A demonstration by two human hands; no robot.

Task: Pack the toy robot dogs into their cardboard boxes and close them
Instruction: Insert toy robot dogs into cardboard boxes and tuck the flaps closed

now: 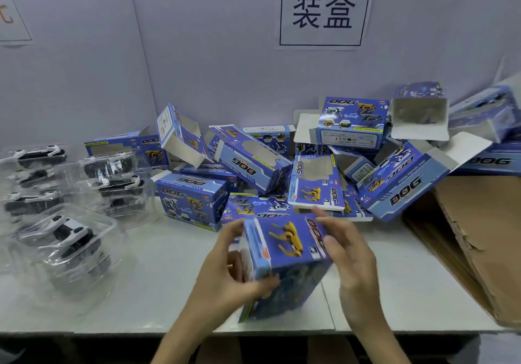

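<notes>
I hold a blue cardboard box (284, 253) printed with a yellow robot dog above the table's front edge. My left hand (225, 273) grips its left end, thumb across the lower face. My right hand (346, 253) holds the right end with curled fingers. The box looks blurred and tilted. Black-and-white toy robot dogs in clear plastic blister trays (67, 239) lie at the left, more of them farther back (115, 177). A heap of blue boxes (253, 163), several with open flaps, fills the back of the table.
A large brown cardboard carton (479, 237) lies at the right. A grey partition wall with a white sign (324, 11) stands behind the heap. The white table (158, 287) shows bare surface in front of me, and its front edge runs below my hands.
</notes>
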